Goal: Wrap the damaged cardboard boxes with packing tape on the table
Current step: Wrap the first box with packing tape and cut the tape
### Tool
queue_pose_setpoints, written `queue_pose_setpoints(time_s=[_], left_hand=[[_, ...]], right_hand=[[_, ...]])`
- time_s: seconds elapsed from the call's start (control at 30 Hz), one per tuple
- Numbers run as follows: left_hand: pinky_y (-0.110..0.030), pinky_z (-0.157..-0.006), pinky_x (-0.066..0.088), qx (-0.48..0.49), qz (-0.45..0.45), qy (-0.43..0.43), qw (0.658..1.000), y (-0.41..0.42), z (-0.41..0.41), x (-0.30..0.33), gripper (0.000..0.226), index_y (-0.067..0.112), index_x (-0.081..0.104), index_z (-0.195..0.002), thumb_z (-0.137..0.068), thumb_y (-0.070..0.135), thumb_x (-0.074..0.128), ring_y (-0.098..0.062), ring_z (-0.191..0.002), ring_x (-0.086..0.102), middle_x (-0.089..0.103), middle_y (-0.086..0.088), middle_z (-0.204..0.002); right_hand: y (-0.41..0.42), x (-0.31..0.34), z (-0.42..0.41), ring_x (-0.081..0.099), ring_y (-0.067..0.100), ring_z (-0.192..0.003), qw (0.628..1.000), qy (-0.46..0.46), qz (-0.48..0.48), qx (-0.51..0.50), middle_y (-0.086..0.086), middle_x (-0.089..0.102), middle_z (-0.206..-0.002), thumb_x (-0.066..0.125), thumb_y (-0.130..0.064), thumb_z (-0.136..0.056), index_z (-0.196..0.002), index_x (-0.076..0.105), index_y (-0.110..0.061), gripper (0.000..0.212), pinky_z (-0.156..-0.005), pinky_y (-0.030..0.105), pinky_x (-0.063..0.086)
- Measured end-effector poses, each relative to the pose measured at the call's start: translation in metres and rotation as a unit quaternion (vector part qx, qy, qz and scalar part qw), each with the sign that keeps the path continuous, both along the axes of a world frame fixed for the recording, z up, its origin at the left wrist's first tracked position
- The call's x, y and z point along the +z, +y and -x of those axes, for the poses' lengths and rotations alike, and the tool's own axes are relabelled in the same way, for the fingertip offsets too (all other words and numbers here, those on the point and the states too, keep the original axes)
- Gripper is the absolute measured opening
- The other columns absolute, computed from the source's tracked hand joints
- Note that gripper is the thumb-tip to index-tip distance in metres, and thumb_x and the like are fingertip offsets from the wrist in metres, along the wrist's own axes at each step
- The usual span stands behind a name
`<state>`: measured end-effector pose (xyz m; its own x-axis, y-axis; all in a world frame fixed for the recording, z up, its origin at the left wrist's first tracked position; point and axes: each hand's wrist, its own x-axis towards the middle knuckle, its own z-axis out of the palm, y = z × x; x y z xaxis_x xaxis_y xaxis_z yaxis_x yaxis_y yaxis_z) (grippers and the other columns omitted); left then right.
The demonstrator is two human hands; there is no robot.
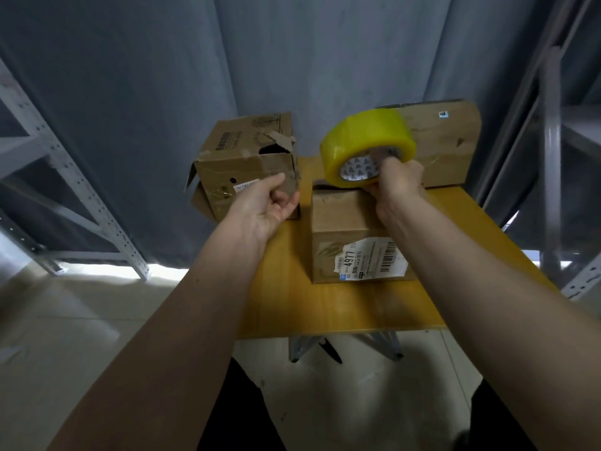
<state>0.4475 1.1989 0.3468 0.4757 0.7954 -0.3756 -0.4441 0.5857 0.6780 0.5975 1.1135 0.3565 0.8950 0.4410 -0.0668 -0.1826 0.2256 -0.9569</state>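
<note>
A fat yellow roll of packing tape (367, 141) is held in the air by my right hand (398, 179), whose fingers grip it through the core. Below it a cardboard box with a white shipping label (351, 242) stands on the yellow table (286, 301). A torn box with a hole in its top corner (244, 157) stands at the table's far left. My left hand (271, 203) hovers in front of that torn box with fingers loosely curled, holding nothing. A third, longer box (445, 141) lies at the back right.
A grey curtain (260, 60) hangs right behind the table. Metal shelving frames stand at the left (74, 190) and the right (553, 157). Folding table legs (325, 346) show under the front edge, above a pale tiled floor.
</note>
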Motion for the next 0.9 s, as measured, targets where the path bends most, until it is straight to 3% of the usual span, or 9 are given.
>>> queue_pose_setpoints(time_s=[0.07,0.13,0.2,0.4,0.5,0.57,0.67,0.9], left_hand=[[-0.034,-0.064,0.055,0.015,0.016,-0.004,1.000,0.003,-0.002,-0.003,0.011,0.004,0.053,-0.085,-0.091,-0.002,0.060,-0.007,-0.054,0.040,0.052,-0.008,-0.082],[-0.031,-0.062,0.054,0.027,0.031,0.000,0.999,0.006,-0.005,-0.008,0.011,0.004,0.053,-0.084,-0.092,-0.001,0.059,-0.006,-0.053,0.039,0.052,-0.008,-0.080],[-0.032,-0.061,0.053,0.032,0.040,0.016,0.999,0.008,-0.006,-0.015,0.013,0.004,0.052,-0.083,-0.092,-0.001,0.059,-0.006,-0.051,0.038,0.050,-0.006,-0.077],[-0.037,-0.061,0.052,0.024,0.057,0.011,0.998,0.011,-0.011,-0.027,0.015,0.005,0.051,-0.081,-0.093,-0.003,0.058,-0.007,-0.053,0.036,0.050,-0.006,-0.077],[-0.036,-0.057,0.053,0.019,0.063,-0.008,0.998,0.010,-0.015,-0.026,0.016,0.004,0.050,-0.080,-0.093,-0.004,0.056,-0.007,-0.053,0.034,0.047,-0.006,-0.073],[-0.036,-0.055,0.053,0.014,0.065,0.001,0.998,0.008,-0.018,-0.028,0.013,0.003,0.051,-0.083,-0.094,-0.004,0.055,-0.007,-0.053,0.034,0.046,-0.006,-0.073],[-0.035,-0.054,0.054,0.006,0.076,0.016,0.997,0.004,-0.022,-0.035,0.009,0.001,0.053,-0.087,-0.094,-0.004,0.054,-0.006,-0.054,0.034,0.045,-0.006,-0.074],[-0.030,-0.055,0.051,0.031,0.096,0.020,0.995,0.003,-0.028,-0.042,0.013,0.003,0.051,-0.084,-0.097,0.000,0.051,-0.006,-0.054,0.032,0.043,-0.005,-0.076]], right_hand=[[0.007,-0.001,0.004,0.066,0.024,-0.085,1.000,-0.022,-0.009,-0.006,-0.001,0.061,-0.075,0.064,-0.009,-0.086,-0.067,0.056,-0.018,0.023,-0.076,0.033,0.058],[0.009,-0.002,0.007,0.059,0.009,-0.066,0.999,-0.045,-0.012,-0.010,-0.006,0.058,-0.067,0.064,-0.010,-0.087,-0.065,0.057,-0.019,0.025,-0.052,0.012,0.048],[0.010,-0.007,0.004,0.052,0.006,-0.061,0.999,-0.037,0.001,-0.016,-0.005,0.056,-0.066,0.064,-0.012,-0.088,-0.065,0.056,-0.018,0.025,-0.041,0.010,0.040],[0.010,-0.015,-0.002,0.059,0.011,-0.067,1.000,-0.007,0.001,-0.021,-0.003,0.059,-0.072,0.062,-0.007,-0.088,-0.070,0.057,-0.018,0.021,-0.053,0.019,0.048],[0.011,-0.014,-0.006,0.058,0.004,-0.066,0.997,-0.063,0.016,-0.042,-0.008,0.060,-0.071,0.063,-0.013,-0.089,-0.074,0.060,-0.021,0.017,-0.052,0.012,0.046],[0.012,-0.018,-0.011,0.054,-0.004,-0.065,0.991,-0.114,0.040,-0.058,-0.012,0.060,-0.073,0.064,-0.019,-0.091,-0.089,0.065,-0.016,0.004,-0.051,0.006,0.041],[0.012,-0.025,-0.019,0.053,-0.002,-0.066,0.981,-0.159,0.077,-0.078,-0.008,0.059,-0.077,0.062,-0.019,-0.091,-0.104,0.063,-0.010,0.016,-0.054,0.011,0.040],[0.015,-0.029,-0.021,0.057,0.000,-0.066,0.977,-0.175,0.096,-0.077,-0.002,0.065,-0.081,0.065,-0.017,-0.087,-0.095,0.067,-0.010,0.011,-0.056,0.012,0.042]])
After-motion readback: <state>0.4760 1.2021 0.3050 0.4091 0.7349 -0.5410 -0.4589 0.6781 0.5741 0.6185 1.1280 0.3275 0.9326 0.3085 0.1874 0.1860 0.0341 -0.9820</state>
